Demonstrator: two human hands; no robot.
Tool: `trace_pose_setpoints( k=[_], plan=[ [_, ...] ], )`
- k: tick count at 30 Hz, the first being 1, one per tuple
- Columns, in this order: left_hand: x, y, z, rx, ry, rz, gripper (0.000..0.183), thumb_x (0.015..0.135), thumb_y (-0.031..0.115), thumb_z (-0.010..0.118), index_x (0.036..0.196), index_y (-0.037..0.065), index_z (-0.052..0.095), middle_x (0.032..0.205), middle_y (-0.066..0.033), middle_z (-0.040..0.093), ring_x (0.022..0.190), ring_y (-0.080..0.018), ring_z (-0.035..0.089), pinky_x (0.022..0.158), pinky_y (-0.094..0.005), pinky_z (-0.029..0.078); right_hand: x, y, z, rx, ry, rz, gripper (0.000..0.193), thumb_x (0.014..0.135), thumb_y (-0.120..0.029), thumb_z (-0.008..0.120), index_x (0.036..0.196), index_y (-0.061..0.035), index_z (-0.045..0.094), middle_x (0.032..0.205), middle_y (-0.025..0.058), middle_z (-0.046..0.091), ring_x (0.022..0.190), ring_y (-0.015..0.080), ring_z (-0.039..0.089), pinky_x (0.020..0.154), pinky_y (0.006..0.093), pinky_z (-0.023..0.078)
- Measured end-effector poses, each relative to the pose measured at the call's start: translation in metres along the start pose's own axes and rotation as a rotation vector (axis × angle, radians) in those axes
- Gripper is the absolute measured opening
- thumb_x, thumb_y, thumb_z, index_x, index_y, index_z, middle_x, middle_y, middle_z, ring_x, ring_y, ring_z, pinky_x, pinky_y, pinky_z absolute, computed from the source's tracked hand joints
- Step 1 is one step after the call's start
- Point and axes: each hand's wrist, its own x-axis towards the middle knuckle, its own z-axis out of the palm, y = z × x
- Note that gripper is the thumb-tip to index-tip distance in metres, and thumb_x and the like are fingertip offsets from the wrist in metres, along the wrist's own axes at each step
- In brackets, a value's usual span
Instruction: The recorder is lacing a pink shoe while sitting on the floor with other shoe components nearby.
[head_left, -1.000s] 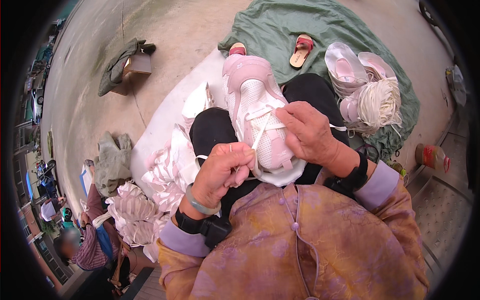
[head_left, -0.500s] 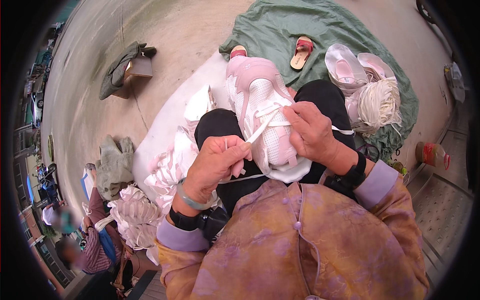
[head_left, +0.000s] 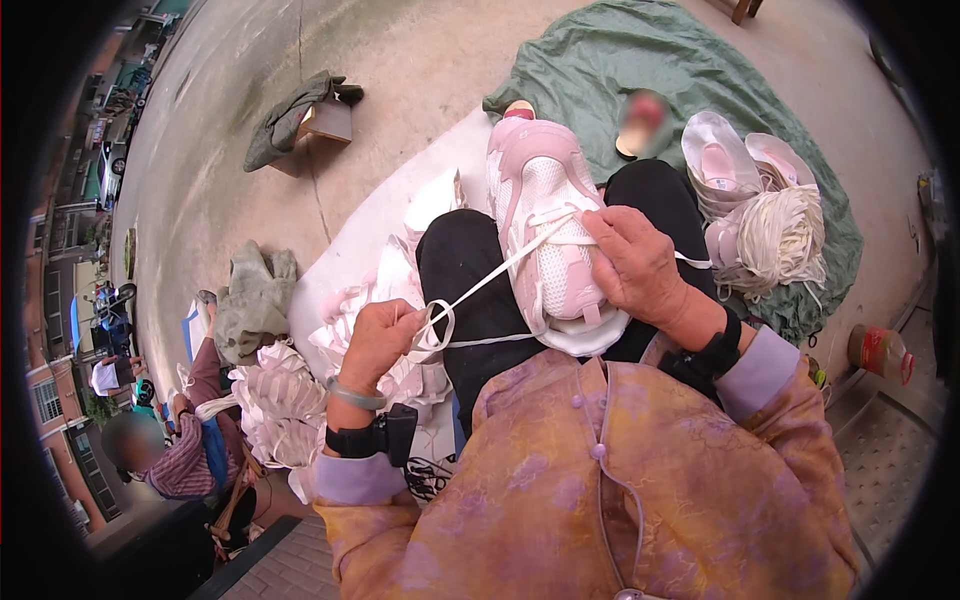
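A pink-and-white sneaker upper point(head_left: 560, 275) lies across my lap between my black-trousered knees, toe pointing away; no sole shows. A white shoelace point(head_left: 490, 277) stretches taut from its lacing down to my left hand point(head_left: 378, 343), whose closed fingers pinch it near a loose loop. My left hand is clear of the shoe, over the left thigh. My right hand point(head_left: 643, 268) is closed at the right edge of the lacing, thumb and forefinger pressed where the lace crosses. Its other fingertips are hidden along the shoe's side. Another lace end point(head_left: 692, 262) trails over my right knee.
White and pink uppers point(head_left: 280, 400) are heaped at left beside a pale sheet point(head_left: 360, 205). On a green cloth point(head_left: 570, 70) lie more uppers point(head_left: 715, 165) and a lace bundle point(head_left: 785, 235). A bottle point(head_left: 878, 353) stands at right. Another person point(head_left: 190, 455) sits at lower left.
My left hand has drawn away from the shoe, down and to the left, lengthening the taut lace. My right hand stays at the lacing. The whole view has shifted slightly.
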Motion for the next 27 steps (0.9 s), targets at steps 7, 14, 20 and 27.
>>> trace_pose_setpoints(
  k=[7, 14, 20, 27],
  plan=[
    [-0.001, 0.05, 0.067, 0.94, 0.642, 0.807, 0.054, 0.064, 0.013, 0.072, 0.115, 0.004, 0.054, 0.117, -0.0133, 0.055, 0.105, -0.0323, 0.05, 0.088, -0.0422, 0.039, -0.001, 0.001, -0.004, 0.024, -0.015, 0.002, 0.037, 0.071, -0.009, 0.061, 0.106, 0.0002, 0.058, 0.094, 0.0139, 0.058, 0.084, 0.0302, 0.059, 0.07, 0.0372, 0.05],
    [0.042, 0.065, 0.102, 0.801, 0.506, 0.998, 0.036, 0.072, 0.001, 0.061, 0.107, 0.003, 0.056, 0.1, -0.0155, 0.06, 0.093, -0.0324, 0.057, 0.08, -0.0386, 0.044, 0.004, 0.004, -0.008, 0.098, -0.026, 0.011, 0.03, 0.078, -0.016, 0.061, 0.104, -0.0006, 0.058, 0.093, 0.0148, 0.059, 0.084, 0.0316, 0.059, 0.072, 0.0378, 0.05],
    [0.045, 0.096, 0.099, 0.63, 0.489, 1.052, 0.017, 0.077, -0.001, 0.055, 0.094, -0.001, 0.057, 0.076, -0.0182, 0.061, 0.069, -0.0344, 0.061, 0.062, -0.0373, 0.048, 0.019, 0.011, -0.012, 0.326, -0.05, 0.217, 0.014, 0.079, -0.011, 0.059, 0.09, -0.0025, 0.061, 0.082, 0.0117, 0.06, 0.076, 0.0296, 0.06, 0.068, 0.0361, 0.048],
    [0.021, 0.111, 0.106, 0.54, 0.224, 0.768, 0.016, 0.076, 0.003, 0.057, 0.091, 0.0, 0.056, 0.069, -0.0182, 0.058, 0.064, -0.0325, 0.06, 0.059, -0.035, 0.046, 0.032, 0.016, -0.003, 0.391, -0.118, 0.183, 0.015, 0.075, -0.001, 0.059, 0.09, -0.0026, 0.062, 0.079, 0.0095, 0.057, 0.07, 0.0229, 0.057, 0.064, 0.0295, 0.045]
  ],
)
